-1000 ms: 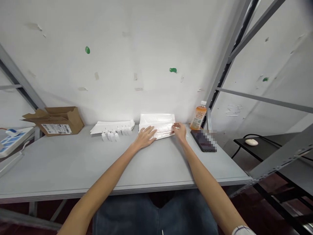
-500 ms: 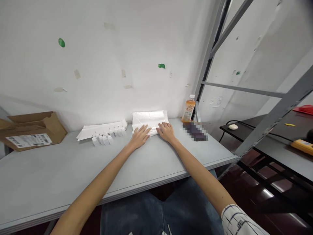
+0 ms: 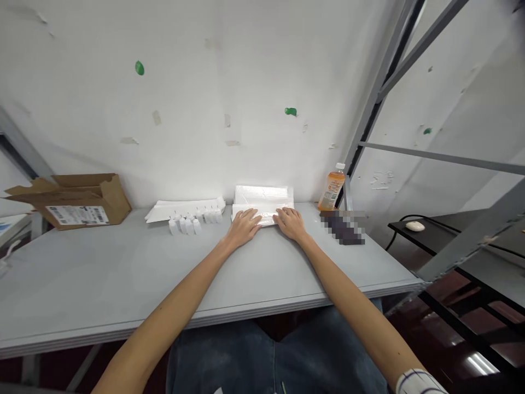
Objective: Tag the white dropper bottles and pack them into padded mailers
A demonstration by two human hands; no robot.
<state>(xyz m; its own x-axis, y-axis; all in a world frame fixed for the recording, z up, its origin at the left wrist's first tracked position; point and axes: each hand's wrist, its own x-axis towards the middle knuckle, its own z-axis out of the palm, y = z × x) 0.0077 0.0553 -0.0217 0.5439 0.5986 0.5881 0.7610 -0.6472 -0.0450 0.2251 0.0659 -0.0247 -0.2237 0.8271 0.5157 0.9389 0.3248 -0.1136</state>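
Observation:
My left hand [image 3: 244,227] and my right hand [image 3: 290,224] lie flat, side by side, on a white folded plastic sheet or bag [image 3: 262,197]. The sheet sits on a grey table [image 3: 123,273], and its near fold is partly hidden under my fingers. To the left of my left hand, apart from it, is a white flat piece with slots [image 3: 184,210]. Several small white moulded tabs [image 3: 184,225] hang along its near edge. Neither hand touches that piece.
An opened cardboard box [image 3: 77,200] with a label stands at the table's left. An orange-capped drink bottle [image 3: 332,189] and a blurred-out phone [image 3: 342,227] are right of my hands. A grey metal shelf frame [image 3: 381,93] rises at right, beyond the table edge.
My right hand has moved from the right end of the white sheet to its near fold, beside my left hand. The sheet's fold now lies straighter. The head view has shifted slightly.

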